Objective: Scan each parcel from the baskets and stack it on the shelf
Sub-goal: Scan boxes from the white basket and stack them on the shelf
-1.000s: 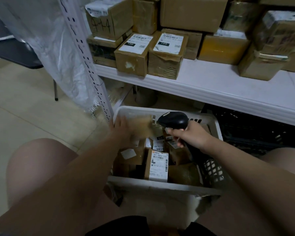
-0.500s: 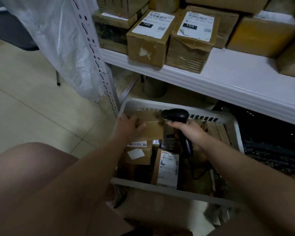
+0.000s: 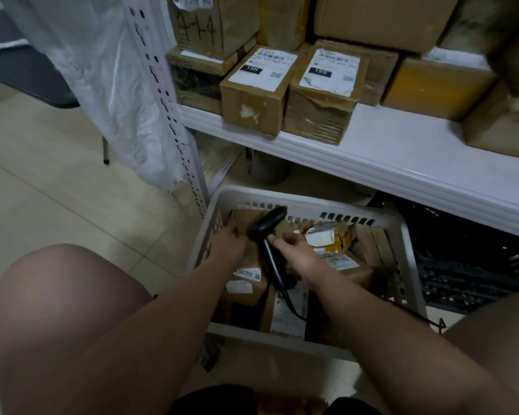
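Inside the white basket (image 3: 327, 206), at its far left corner, a brown parcel (image 3: 246, 218) is held by the left hand (image 3: 226, 245), grip curled on its edge. The black barcode scanner (image 3: 267, 224) is clasped by the right hand (image 3: 297, 254), grip wrapped round the handle, head just over the parcel. Labelled boxes (image 3: 252, 94) are lined up on the shelf (image 3: 402, 157) above.
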Tool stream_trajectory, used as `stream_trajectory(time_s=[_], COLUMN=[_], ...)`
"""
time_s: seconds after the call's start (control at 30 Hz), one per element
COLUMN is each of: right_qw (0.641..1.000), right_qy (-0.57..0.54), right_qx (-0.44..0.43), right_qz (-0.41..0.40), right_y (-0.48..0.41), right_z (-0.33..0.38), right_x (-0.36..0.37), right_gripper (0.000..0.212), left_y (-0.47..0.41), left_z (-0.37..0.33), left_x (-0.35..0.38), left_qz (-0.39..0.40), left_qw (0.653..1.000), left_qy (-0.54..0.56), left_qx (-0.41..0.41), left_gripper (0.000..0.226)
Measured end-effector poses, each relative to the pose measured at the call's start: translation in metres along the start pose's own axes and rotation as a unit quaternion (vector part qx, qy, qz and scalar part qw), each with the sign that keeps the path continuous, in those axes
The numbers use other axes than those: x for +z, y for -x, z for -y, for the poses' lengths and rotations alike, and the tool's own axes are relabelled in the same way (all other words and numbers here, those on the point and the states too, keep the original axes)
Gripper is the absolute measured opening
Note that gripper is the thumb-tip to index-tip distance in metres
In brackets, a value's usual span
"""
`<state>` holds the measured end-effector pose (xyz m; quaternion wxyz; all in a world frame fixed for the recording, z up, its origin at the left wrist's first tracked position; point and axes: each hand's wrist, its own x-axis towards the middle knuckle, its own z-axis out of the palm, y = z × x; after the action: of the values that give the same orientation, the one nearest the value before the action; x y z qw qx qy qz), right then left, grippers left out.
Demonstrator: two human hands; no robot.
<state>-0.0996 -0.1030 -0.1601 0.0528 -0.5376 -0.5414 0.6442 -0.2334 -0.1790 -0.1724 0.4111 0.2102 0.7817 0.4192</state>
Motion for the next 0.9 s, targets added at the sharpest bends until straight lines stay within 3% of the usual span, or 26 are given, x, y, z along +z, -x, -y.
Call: stream_trajectory(time_s=[0.13,0.23,0.3,0.4,0.43,0.53,0.67,0.83,0.9], right_qw=[0.999,0.998,0.998,0.998,0.998,1.0,0.998,0.997,0.995], right_qy=[0.033,0.05,0.031,0.013,0.019,0.009,-0.025,-0.009,-0.008], right_qx=[-0.02,-0.036,-0.035,-0.015,-0.014,-0.011,0.006,-0.047,-0.072], right_qz=[0.035,0.0,-0.036,-0.058,-0.054,-0.013,0.053,0.058,0.075], right_y=[0.01,0.005,-0.003,-0.017,-0.022,-0.031,-0.033,-0.008,0.011], right_z=[-0.013,-0.018,-0.015,-0.008,-0.006,0.003,0.016,0.031,0.034], right_x=[0.016,0.016,0.01,-0.004,-0.008,-0.019,-0.029,-0.032,-0.036], right_gripper=[0.056,0.059,0.058,0.047,0.047,0.04,0.022,0.025,0.024], left_y=[0.008,0.002,-0.011,-0.035,-0.029,-0.028,-0.031,-0.017,-0.007], left_z=[0.0,0.01,0.018,0.022,0.01,-0.007,-0.003,-0.003,-0.007], left_x=[0.007,0.005,-0.001,-0.01,-0.012,-0.012,-0.018,-0.028,-0.035], left_qz=[0.013,0.005,-0.008,-0.022,-0.013,0.041,0.065,-0.046,-0.094], left_qw=[1.0,1.0,0.999,0.998,0.998,0.995,0.993,0.983,0.977], left_qy=[0.003,-0.015,-0.021,0.019,0.019,0.001,0.029,0.117,0.138], left_qx=[-0.007,-0.006,-0.032,-0.056,-0.062,-0.089,-0.09,-0.13,-0.136], left_gripper=[0.024,0.018,0.039,0.093,0.091,0.048,0.06,0.036,0.04])
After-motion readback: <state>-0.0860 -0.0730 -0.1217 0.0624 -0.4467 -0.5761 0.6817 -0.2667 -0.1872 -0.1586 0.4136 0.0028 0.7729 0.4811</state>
